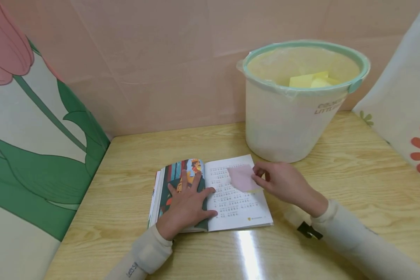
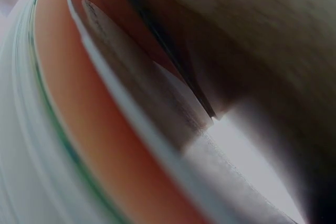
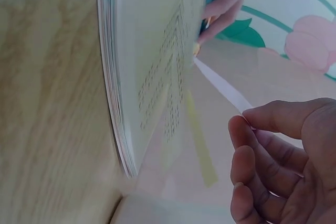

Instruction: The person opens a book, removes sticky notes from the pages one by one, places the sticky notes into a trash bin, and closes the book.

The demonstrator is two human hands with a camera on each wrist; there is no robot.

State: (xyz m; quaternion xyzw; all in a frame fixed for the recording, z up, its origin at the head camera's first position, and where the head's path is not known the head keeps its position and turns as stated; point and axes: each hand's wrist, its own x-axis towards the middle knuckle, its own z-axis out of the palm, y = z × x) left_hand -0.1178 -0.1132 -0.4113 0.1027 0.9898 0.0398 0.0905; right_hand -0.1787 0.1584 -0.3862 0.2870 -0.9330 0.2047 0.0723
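An open book (image 1: pixel 224 223) lies on the table, with a colourful picture on its left page and printed text on the right. My left hand (image 1: pixel 186 206) rests on the picture page, fingers spread, with the thumb reaching over the fold. Between thumb and fingertips, my right hand (image 1: pixel 288 186) pinches the right edge of a pink sticky note (image 1: pixel 243 179), which overlaps the text page. The right wrist view shows the note nearly edge-on as a pale strip, and a yellow strip (image 3: pixel 202 145) below it. Book pages (image 2: pixel 89 114) fill much of the left wrist view, blurred.
Behind the book to the right stands a white bucket (image 1: pixel 283 120) with a green rim and a clear liner. Yellow paper (image 1: pixel 308 79) shows inside it. Pink sheeting (image 1: pixel 168 66) backs the wooden table (image 1: pixel 119 182), and flower-patterned cloth (image 1: pixel 31 179) hangs at both sides.
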